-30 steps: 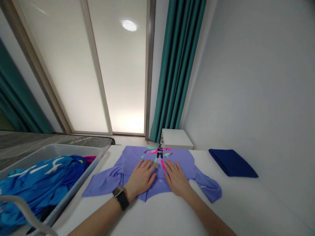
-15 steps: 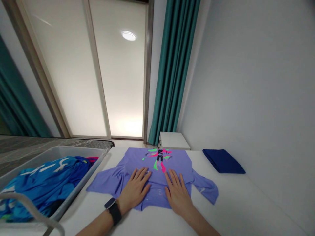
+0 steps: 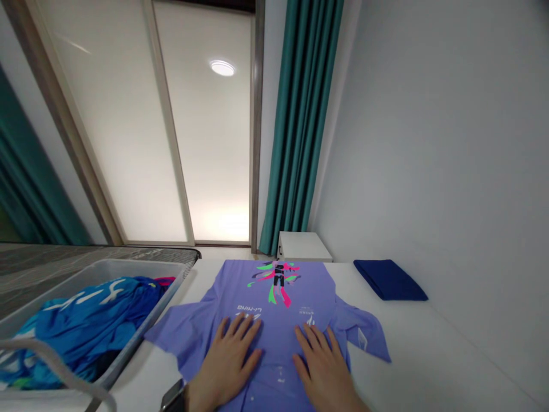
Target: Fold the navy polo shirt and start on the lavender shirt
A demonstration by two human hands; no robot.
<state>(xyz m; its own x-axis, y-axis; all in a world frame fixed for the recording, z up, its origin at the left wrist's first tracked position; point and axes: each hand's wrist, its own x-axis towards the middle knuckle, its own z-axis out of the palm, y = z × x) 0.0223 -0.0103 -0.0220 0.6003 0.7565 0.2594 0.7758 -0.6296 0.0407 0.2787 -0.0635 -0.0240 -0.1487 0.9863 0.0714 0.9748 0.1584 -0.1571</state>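
Observation:
A purple T-shirt (image 3: 278,337) lies spread on the white table, its collar end towards me and its sleeves out to both sides. Green, pink and black print shows near its far edge, with small white lettering closer in. My left hand (image 3: 229,357), with a dark watch on the wrist, rests flat on the shirt left of its middle, fingers spread. On the right half, my right hand (image 3: 321,360) also lies flat with fingers apart, its tips by a small white logo. The shirt's near end runs out of view below.
At the left stands a translucent plastic bin (image 3: 180,269) holding blue clothes (image 3: 98,309); a pale curved handle (image 3: 55,363) crosses its near corner. A folded navy cloth (image 3: 390,279) lies at the table's right, by the wall. Behind the table is a white cabinet (image 3: 304,246).
Both hands have slid towards me along the shirt. Its bunched near part is now smoother and stretches closer to me, uncovering the white lettering, and the sleeves lie wider.

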